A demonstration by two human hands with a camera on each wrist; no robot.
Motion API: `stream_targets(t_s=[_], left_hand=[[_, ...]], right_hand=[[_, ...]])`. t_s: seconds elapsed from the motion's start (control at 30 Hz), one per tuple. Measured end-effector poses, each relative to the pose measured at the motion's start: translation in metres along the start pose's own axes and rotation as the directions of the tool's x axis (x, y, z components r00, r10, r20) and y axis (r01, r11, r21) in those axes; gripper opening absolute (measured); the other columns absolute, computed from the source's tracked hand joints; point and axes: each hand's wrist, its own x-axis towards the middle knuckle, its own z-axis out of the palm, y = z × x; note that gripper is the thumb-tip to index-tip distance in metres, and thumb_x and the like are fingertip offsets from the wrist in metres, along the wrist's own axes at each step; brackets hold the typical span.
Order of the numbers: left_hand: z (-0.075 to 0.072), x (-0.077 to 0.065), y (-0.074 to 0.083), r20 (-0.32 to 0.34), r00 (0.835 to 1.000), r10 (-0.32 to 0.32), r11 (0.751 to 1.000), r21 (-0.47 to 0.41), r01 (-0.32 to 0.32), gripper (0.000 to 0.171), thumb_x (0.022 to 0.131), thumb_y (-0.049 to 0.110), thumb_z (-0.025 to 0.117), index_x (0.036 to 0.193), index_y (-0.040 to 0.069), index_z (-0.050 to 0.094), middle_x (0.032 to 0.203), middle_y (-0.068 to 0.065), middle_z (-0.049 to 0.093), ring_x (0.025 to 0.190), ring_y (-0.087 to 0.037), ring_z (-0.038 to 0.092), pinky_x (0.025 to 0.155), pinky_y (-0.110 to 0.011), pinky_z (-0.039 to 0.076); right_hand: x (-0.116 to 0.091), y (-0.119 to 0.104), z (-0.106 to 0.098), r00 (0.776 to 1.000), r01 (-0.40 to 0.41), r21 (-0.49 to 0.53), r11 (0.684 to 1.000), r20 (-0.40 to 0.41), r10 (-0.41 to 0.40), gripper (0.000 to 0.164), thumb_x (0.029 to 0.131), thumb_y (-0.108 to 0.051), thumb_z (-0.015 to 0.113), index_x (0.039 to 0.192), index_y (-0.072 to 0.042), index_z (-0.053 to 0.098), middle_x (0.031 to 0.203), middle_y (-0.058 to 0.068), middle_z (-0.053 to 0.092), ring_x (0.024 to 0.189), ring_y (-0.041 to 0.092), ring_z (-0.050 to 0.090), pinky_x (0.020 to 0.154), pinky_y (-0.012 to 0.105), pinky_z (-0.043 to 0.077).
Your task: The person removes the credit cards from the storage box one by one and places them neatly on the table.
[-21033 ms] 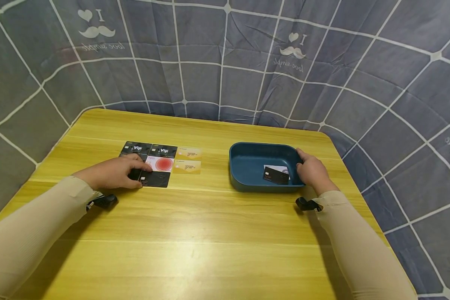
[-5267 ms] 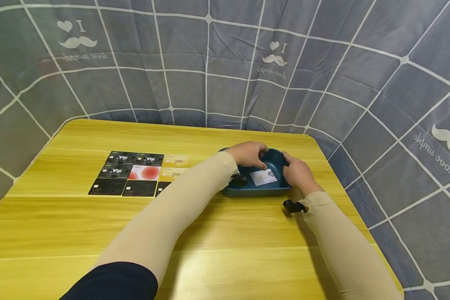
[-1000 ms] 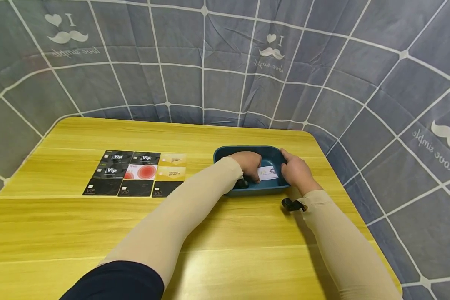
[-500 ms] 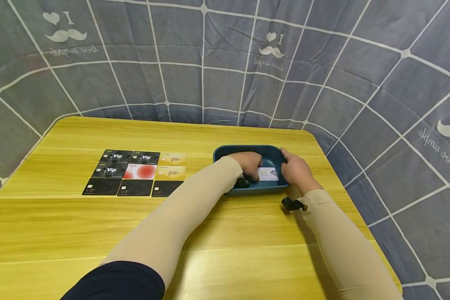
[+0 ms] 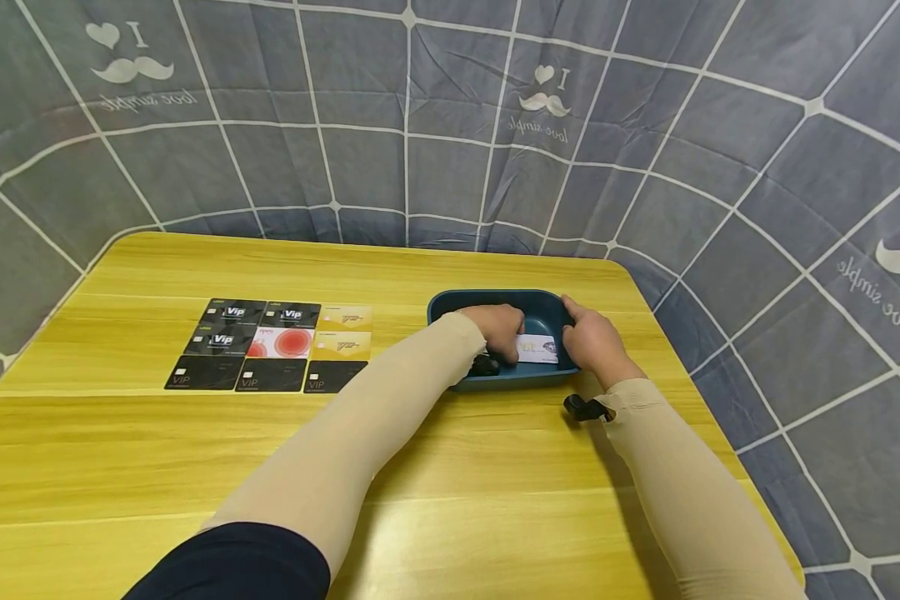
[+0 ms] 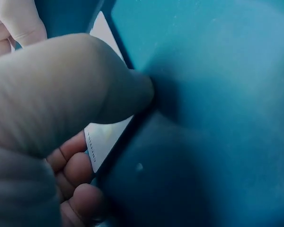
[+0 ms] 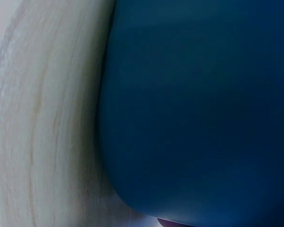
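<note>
My left hand (image 5: 499, 328) reaches down into the blue plastic bin (image 5: 521, 381). It pinches a white card (image 5: 538, 349) lying at the bottom; in the left wrist view the thumb lies over the card (image 6: 104, 137) and the fingers curl on its far side. Part of that card is hidden behind the hand. At the bin's right end, my right hand (image 5: 597, 346) grips the rim, with its thumb toward the inside. The right wrist view is mostly filled by the bin's outer wall (image 7: 189, 104), beside the table.
Left of the bin, several cards lie edge to edge in three rows on the wooden table (image 5: 450, 533): dark Vip cards (image 5: 232, 312), a white-and-red card (image 5: 281, 342), gold cards (image 5: 342, 345) and plain black VIP cards (image 5: 204, 372). A grey checked curtain (image 5: 375, 100) surrounds the table.
Since 21 seconds ago, the black card has left the bin and the front row of black cards has grown. The left hand has lowered into the bin; lately the white card has straightened slightly.
</note>
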Motion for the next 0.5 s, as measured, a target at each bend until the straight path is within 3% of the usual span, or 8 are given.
stream_targets(t_s=[0.27, 0.5], left_hand=[[-0.005, -0.005, 0.002, -0.073, 0.997, 0.008, 0.999, 0.037, -0.005, 0.05, 0.092, 0.022, 0.075, 0.138, 0.008, 0.06, 0.125, -0.006, 0.066, 0.1, -0.018, 0.062, 0.091, -0.031, 0.052], [-0.014, -0.01, 0.003, -0.138, 0.99, 0.034, 0.999, 0.027, -0.031, 0.054, 0.093, 0.02, 0.074, 0.144, 0.011, 0.058, 0.134, -0.007, 0.059, 0.106, -0.018, 0.058, 0.097, -0.03, 0.049]], right_hand=[[0.0, -0.001, 0.001, 1.0, -0.016, 0.015, 1.0, 0.019, 0.015, 0.063, 0.11, -0.016, 0.043, 0.169, -0.016, 0.023, 0.166, 0.025, 0.036, 0.15, 0.049, 0.039, 0.119, 0.062, 0.037], [-0.001, -0.001, -0.001, 1.0, -0.017, 0.004, 1.0, 0.02, 0.017, 0.063, 0.109, -0.015, 0.041, 0.169, -0.016, 0.023, 0.165, 0.027, 0.038, 0.147, 0.049, 0.043, 0.114, 0.06, 0.042]])
